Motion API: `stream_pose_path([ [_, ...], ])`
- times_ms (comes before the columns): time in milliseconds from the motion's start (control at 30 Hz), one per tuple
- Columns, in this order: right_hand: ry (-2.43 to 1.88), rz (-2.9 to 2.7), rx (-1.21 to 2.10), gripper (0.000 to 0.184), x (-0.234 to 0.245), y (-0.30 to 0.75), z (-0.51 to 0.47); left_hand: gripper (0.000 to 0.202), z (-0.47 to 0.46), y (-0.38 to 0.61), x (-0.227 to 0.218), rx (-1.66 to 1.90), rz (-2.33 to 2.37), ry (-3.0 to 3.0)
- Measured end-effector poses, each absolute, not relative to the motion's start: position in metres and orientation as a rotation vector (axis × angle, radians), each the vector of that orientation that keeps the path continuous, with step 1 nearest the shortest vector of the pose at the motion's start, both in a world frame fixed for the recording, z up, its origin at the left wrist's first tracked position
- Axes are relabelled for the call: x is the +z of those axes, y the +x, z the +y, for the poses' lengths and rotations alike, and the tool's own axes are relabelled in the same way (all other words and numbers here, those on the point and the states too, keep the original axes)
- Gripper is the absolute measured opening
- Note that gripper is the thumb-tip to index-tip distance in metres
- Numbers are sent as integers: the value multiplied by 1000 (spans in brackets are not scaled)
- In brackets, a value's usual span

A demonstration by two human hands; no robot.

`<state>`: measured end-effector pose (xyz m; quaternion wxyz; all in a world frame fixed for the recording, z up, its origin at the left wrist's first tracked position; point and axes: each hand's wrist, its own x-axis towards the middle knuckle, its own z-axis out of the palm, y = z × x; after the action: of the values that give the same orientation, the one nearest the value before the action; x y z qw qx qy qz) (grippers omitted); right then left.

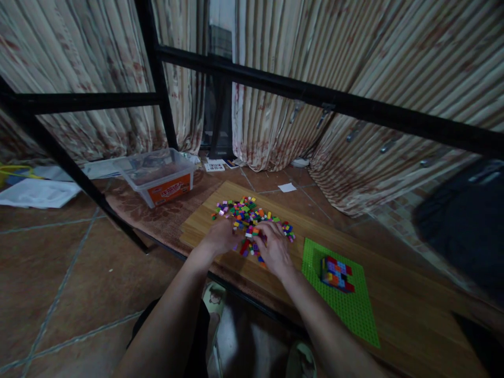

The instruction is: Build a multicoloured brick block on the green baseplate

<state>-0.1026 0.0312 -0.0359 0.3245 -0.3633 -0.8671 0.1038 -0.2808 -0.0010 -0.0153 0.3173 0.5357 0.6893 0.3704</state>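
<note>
Small toy bricks [246,208] in many colours lie in a loose heap on a wooden board [212,202]. My left hand [220,237] is at the near left side of the heap, its fingertips blurred and partly hidden. From the right, my right hand [273,247] reaches over the bricks with bent fingers; an orange brick [255,231] appears between its thumb and index finger. Right of this hand, a green baseplate [342,310] carries a small block built of red, blue, purple and orange bricks [336,274].
A clear plastic box [163,176] with an orange label stands on the brown mat [157,220], left of the board. Black metal bars [252,71] cross ahead, before striped curtains [291,115]. A white tray [39,192] lies at far left, a paper [287,187] beyond the board.
</note>
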Motion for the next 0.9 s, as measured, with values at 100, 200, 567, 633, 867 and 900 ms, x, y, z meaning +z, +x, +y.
stream_pose_path([
  [100,-899,-2140,209,20,-26,-85,20,13,3,-266,-10,1121,1567,1321],
  [200,-852,-2055,122,21,-11,-66,10,20,2,-237,-3,1211,1124,933],
  [567,-1004,-1845,255,20,16,7,-9,37,-6,-168,8,1136,602,715],
  [633,-1066,-1704,413,20,10,22,-7,41,-3,-157,7,1147,625,750],
  [867,-1117,-1424,793,21,-14,43,1,39,10,-113,-5,1262,851,1003],
  [900,-1115,-1352,864,21,-16,43,2,37,12,-107,-7,1285,883,1060],
])
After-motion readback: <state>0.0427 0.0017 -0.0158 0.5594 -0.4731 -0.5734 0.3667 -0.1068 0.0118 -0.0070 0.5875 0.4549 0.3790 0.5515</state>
